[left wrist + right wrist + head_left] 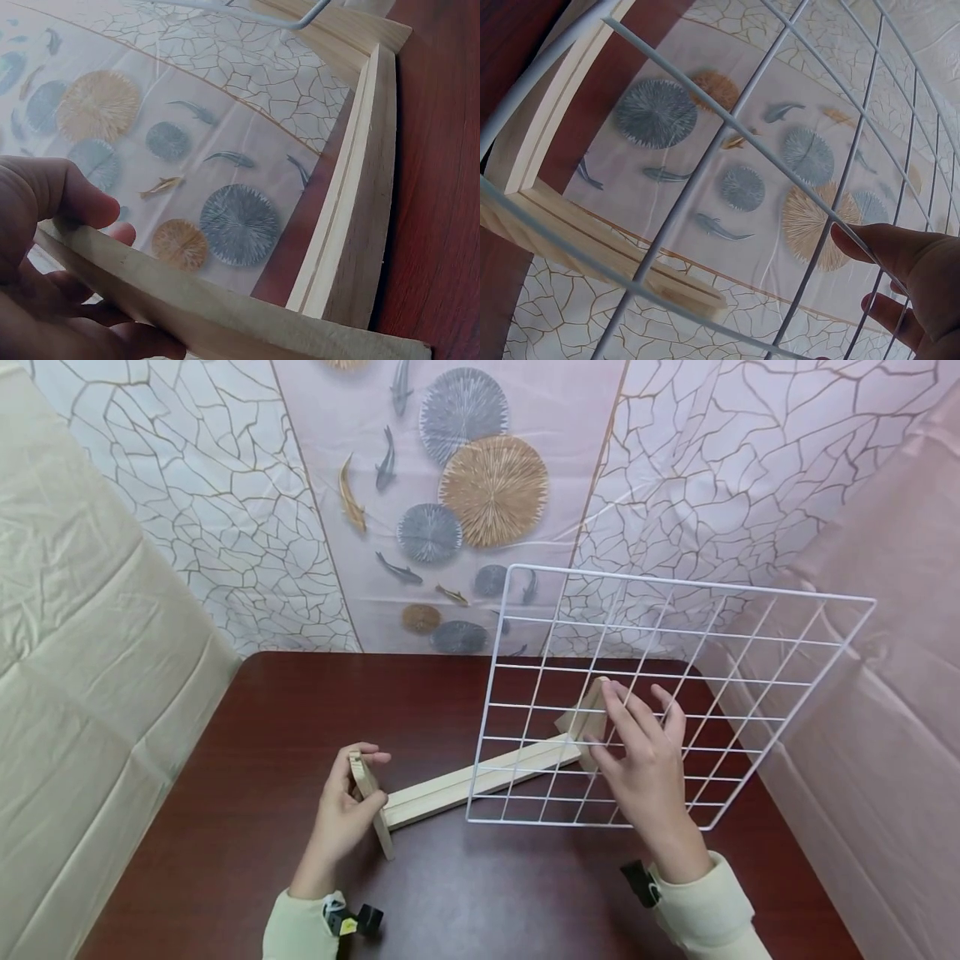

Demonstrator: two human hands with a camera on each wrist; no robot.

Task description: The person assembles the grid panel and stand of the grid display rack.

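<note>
My left hand (343, 810) grips the upright end piece of a light wooden frame (450, 789) on the table. In the left wrist view the thumb lies along the end piece (202, 307) and the fingers curl under it. My right hand (648, 760) pinches wires of a white wire grid panel (675, 583), the thumb (855, 241) pressed against a wire. Tilted, the panel overlaps the grooved rail and the far end piece (592, 718) of the frame in the head view.
A dark red-brown table (225, 777) lies under everything. Patterned cloth (480, 485) hangs behind it, with plain beige cloth (90, 635) on the left and similar cloth on the right. Both wrists carry small black camera straps.
</note>
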